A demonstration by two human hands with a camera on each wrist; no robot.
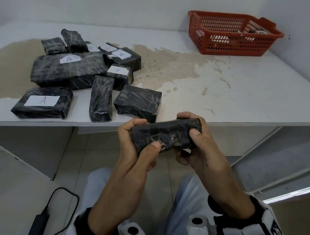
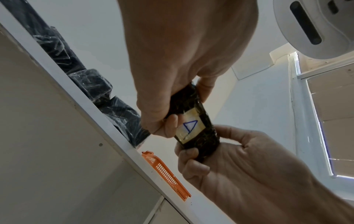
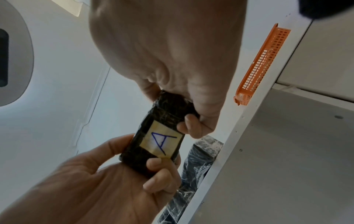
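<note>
— Left part of the table [image 1: 235, 97]?
— A pile of black wrapped parcels [image 1: 70, 70], some marked A.
— The hands?
— Just off the table's front edge: left hand [image 1: 134, 153] and right hand [image 1: 203, 156] each curl round an end of one small black parcel [image 1: 167, 136], its A label [image 3: 161, 142] underneath.
— Farther right?
— A red basket [image 1: 200, 30] at the table's back corner.

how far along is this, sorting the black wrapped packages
Early, it seems. Done: something small lies in the red basket, but I cannot tell what. In hand: the left hand and right hand grip one black wrapped package, its label A facing down. Left: about ten packages lie on the white table.
</note>
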